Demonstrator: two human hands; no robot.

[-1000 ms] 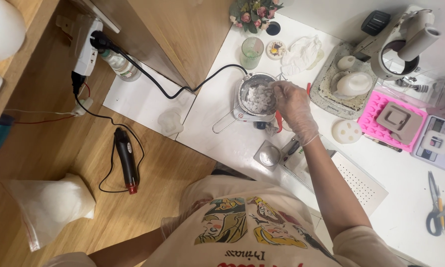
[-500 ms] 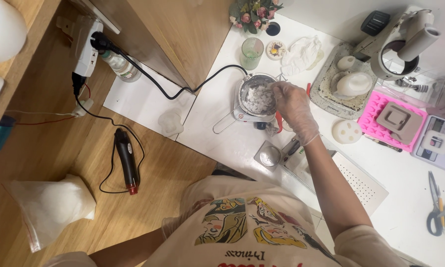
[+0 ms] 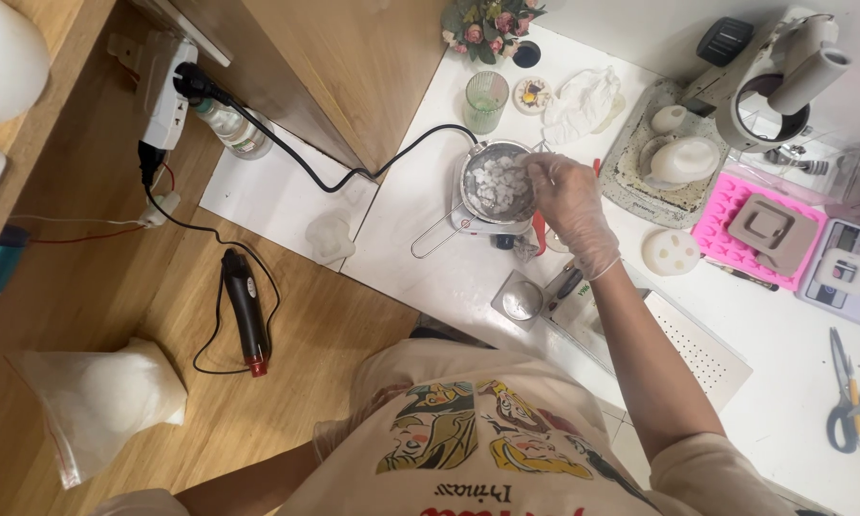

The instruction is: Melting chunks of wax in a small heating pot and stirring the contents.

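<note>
Over the last second I see my right hand (image 3: 568, 205), in its thin clear glove, drift slightly up and to the left in the upper middle of the frame, so its fingertips (image 3: 530, 170) now sit at the right rim of the small metal pot (image 3: 496, 183) rather than just off it. The white chunks (image 3: 495, 182) inside the pot look more spread out: a second ago they lay as one pale heap, and now darker gaps of the pot's bottom show between them. My forearm has swung with the hand, leaning a little more toward the frame's centre. The whole view has also crept upward by a hair.
</note>
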